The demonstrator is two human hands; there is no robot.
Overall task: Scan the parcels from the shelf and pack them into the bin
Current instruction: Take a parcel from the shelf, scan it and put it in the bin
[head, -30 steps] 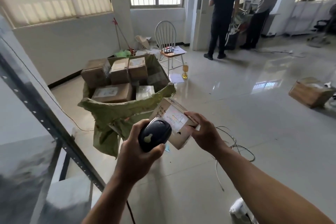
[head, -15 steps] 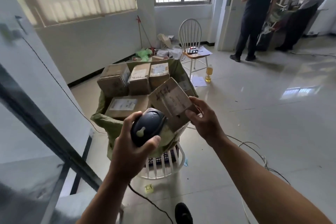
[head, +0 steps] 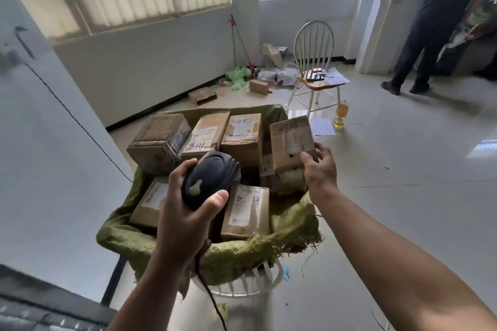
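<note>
Head view. A: What do the hands hold over the bin?

B: The left hand (head: 185,212) grips a dark handheld scanner (head: 209,180), thumb along its near side. Its black cable (head: 212,301) trails down below the wrist. The right hand (head: 320,169) holds a small brown parcel (head: 291,142) by its near lower corner, fingers curled onto its labelled face.

A: And where is that parcel?

B: Just beyond the right hand, at the far right part of the bin (head: 242,287), a white slatted basket lined with a green sack (head: 242,252). Its lower edge seems to touch the boxes beneath, though the hand hides the contact.

A: What else is packed there?

B: Three cartons (head: 243,137) stand in a row beyond the left hand. Two labelled boxes (head: 247,212) lie flat beneath the scanner.

A: And past the bin?

B: Well beyond the right hand, a white chair (head: 314,45) stands on the tiled floor, a bottle (head: 341,115) of yellow liquid near its leg. A person in dark clothes (head: 441,8) stands farther right.
</note>
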